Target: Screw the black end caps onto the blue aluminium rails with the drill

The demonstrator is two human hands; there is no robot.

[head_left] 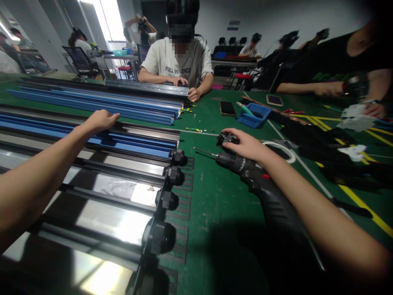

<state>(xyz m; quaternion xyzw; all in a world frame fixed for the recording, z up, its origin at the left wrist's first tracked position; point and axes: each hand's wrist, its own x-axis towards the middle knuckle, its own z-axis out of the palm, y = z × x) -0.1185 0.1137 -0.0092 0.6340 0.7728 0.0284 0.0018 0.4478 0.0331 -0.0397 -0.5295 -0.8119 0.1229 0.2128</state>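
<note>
My left hand (pixel 102 120) is closed over a long dark metal profile (pixel 145 130), its fingertips partly hidden. My right hand (pixel 241 143) grips a black plastic end cap (pixel 227 139) over the green table. A thin grey cable (pixel 199 132) runs from the profile's open end to that cap. Just below my right hand lies a black power drill (pixel 245 168), its long bit pointing left. Nearer me, several silver profiles (pixel 101 209) lie side by side, with black end caps and cable glands (pixel 164 237) on their right ends.
Across the green table (pixel 211 192), a person (pixel 181 61) handles another profile. More blue profiles (pixel 123 110) lie at the back left. A blue bin (pixel 254 115), a phone (pixel 227 108) and a white cable loop (pixel 287 149) lie to the right. Another person (pixel 337 73) works at far right.
</note>
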